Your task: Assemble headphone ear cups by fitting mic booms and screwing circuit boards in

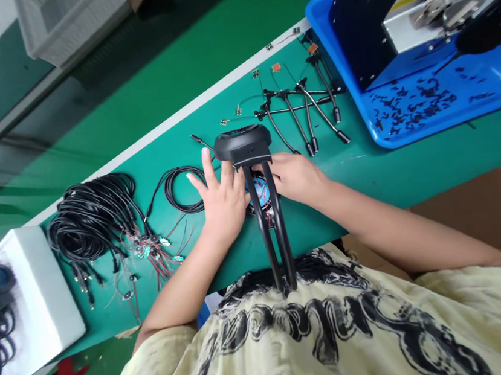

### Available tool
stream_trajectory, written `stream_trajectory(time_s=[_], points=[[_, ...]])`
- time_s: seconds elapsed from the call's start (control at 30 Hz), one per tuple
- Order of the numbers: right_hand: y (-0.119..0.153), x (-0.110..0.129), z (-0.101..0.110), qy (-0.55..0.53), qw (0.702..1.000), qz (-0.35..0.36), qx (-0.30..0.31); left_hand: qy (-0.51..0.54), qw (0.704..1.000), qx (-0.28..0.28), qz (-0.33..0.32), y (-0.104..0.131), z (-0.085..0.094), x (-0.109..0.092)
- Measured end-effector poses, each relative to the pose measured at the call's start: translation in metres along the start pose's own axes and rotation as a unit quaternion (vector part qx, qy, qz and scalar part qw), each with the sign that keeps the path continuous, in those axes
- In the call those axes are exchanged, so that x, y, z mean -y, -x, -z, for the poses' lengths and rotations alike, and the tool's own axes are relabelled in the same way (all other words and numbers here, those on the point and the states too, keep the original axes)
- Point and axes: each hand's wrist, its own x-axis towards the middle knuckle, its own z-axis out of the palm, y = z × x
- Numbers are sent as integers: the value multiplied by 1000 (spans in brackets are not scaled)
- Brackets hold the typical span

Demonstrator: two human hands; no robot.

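A round part with a blue face and red wires [260, 191] lies on the green bench between my two hands, half hidden by black tubes in front. My left hand [225, 203] is at its left edge, outer fingers spread, thumb and nearer fingers against the part. My right hand [300, 176] is curled at its right side, with fingertips hidden behind the tubes, so what they pinch does not show. A black housing on two tubes [244, 144] stands in the foreground and covers the fingertips. A coiled black cable [183, 189] lies beside my left hand.
Bundled black cables [94, 216] with small wired boards [150, 245] lie left, near a white foam tray [46, 285]. Several black stalks with wired boards [289, 113] are behind my right hand. A blue tray [465, 112] holds small black pieces and a machine [376, 20].
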Motion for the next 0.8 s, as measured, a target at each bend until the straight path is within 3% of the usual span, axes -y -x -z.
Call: stream_trajectory(time_s=[0.17, 0.3, 0.4, 0.47, 0.53, 0.6, 0.67, 0.73, 0.8], points=[[0, 9, 2, 36, 998, 15, 40, 3, 1000, -19, -12, 3, -3, 1], [-1, 3, -1, 1, 1000, 17, 10, 71, 994, -51, -59, 12, -13, 21], [3, -7, -7, -3, 1000, 1, -24, 82, 994, -62, 37, 27, -27, 50], [6, -9, -9, -9, 999, 0, -37, 56, 993, -23, 99, 42, -34, 68], [8, -5, -5, -12, 999, 7, -39, 36, 995, 24, 90, 56, -36, 81], [3, 3, 4, -4, 999, 8, -36, 42, 996, 56, 47, 60, -28, 93], [-18, 12, 15, 21, 999, 9, -39, 55, 996, 57, 41, 48, -9, 113], [-58, 17, 20, 54, 997, 31, -41, 60, 994, 14, 88, 18, 18, 149], [-114, 21, 17, 85, 994, 63, -33, 55, 984, -80, 151, -24, 49, 196]])
